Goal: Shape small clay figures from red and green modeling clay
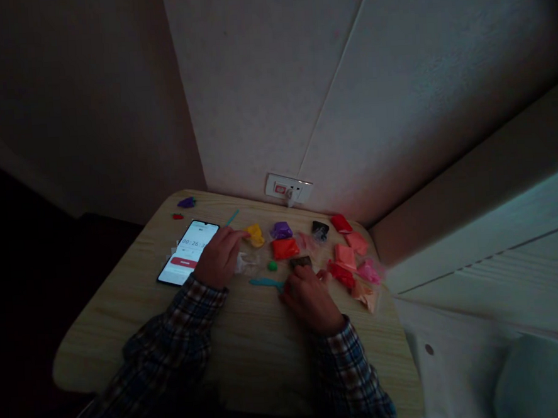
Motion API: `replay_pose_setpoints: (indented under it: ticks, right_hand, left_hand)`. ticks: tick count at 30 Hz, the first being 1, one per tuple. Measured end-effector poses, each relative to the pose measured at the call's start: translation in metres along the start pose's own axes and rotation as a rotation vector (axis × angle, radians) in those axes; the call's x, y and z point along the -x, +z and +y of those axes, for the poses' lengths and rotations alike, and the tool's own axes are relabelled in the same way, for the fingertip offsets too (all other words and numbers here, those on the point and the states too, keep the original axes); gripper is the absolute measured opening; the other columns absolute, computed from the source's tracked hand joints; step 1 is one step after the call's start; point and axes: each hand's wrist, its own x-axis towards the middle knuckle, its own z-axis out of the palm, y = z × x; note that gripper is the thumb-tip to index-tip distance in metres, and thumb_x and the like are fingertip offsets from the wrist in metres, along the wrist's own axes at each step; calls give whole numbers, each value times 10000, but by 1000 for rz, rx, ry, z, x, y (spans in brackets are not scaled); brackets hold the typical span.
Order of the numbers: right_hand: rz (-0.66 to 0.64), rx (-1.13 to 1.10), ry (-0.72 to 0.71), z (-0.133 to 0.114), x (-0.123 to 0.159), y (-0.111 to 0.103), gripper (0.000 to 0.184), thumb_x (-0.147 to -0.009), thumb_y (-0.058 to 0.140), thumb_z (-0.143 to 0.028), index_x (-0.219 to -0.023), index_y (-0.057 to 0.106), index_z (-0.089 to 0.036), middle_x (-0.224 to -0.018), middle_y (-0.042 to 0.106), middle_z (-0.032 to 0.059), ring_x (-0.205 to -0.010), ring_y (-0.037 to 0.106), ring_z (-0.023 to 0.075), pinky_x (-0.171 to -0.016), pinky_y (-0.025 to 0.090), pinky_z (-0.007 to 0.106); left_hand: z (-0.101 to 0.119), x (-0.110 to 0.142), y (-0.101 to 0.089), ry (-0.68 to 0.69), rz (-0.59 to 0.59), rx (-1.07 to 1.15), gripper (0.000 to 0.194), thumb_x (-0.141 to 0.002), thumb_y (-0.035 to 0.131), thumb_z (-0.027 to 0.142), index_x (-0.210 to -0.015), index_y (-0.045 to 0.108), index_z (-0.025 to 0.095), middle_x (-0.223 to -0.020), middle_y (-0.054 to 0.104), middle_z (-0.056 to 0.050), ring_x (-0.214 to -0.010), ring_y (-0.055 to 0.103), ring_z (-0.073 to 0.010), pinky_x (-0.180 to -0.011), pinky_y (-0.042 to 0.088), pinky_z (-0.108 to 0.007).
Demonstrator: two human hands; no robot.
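Observation:
My left hand [220, 258] is beside the phone [181, 260], fingers stretched out, with a fingertip at the edge of a yellow clay packet [255, 235]. Under that hand lies a crumpled clear wrapper [248, 262]. My right hand [313, 300] is low over the table, its fingers curled closed around the right end of a light-blue plastic clay tool [264, 282]. A small green clay ball [272, 266] sits just beyond the tool. Touching or close behind the right fingertips is a dark brown clay packet [301, 262].
Purple [281, 230], orange-red [285, 248] and black [320, 230] clay packets lie farther back. Red, pink and peach packets [345, 257] crowd the right. A purple clay piece [186, 202], a small red piece [178, 216] and a blue stick [232, 217] lie back left. A wall socket [288, 187] is behind.

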Motion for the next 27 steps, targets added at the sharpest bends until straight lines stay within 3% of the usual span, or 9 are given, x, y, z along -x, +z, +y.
replay_pose_setpoints:
  ticks: [2,5,8,12,16,23,27]
  right_hand:
    - [14,-11,3,-2,0,2,74,-779,621,-243,-748,612,-176,-886,613,59,-922,540,249,-757,269,398]
    - [28,-48,4,-3,-1,1,43,-776,604,-202,-743,610,-175,-863,613,55,-909,551,245,-755,276,393]
    - [68,-108,7,-3,-3,-2,29,-781,584,-181,-760,604,-186,-843,617,38,-888,565,228,-767,290,384]
    - [155,-272,10,-3,-6,-4,47,-811,535,-159,-769,549,-175,-759,631,30,-752,590,189,-752,351,342]
    - [163,-332,21,-5,-7,-3,63,-871,451,-189,-841,504,-176,-714,631,37,-628,593,166,-596,396,260]
    - [274,-458,15,-8,-8,-2,113,-895,381,-208,-850,483,-194,-770,622,52,-666,598,173,-595,422,253]
    - [308,-487,6,-10,-9,-2,126,-895,382,-219,-869,500,-184,-798,617,63,-724,590,179,-644,432,266]
  left_hand:
    - [-1,2,-2,72,-135,-134,312,-872,436,276,-1069,611,109,-921,577,-100,-923,524,-243,-866,435,-387]
    - [-6,5,-5,139,-330,-293,485,-763,624,367,-1174,572,116,-979,585,-117,-954,512,-277,-869,436,-418]
    - [-10,7,-5,141,-428,-392,535,-698,695,370,-1171,586,145,-974,589,-113,-940,517,-289,-820,442,-423]
    - [-5,7,-5,118,-462,-453,441,-706,696,338,-1093,619,141,-981,599,-110,-963,512,-299,-794,422,-421]
    - [2,6,-4,113,-467,-459,370,-754,642,349,-1061,620,144,-990,608,-105,-982,506,-293,-798,395,-410]
    - [3,10,8,138,-419,-490,416,-771,614,340,-1131,576,134,-964,631,-119,-949,522,-308,-804,370,-449]
    - [4,9,10,117,-415,-382,288,-744,627,283,-995,617,142,-952,644,-111,-941,541,-307,-817,380,-467]
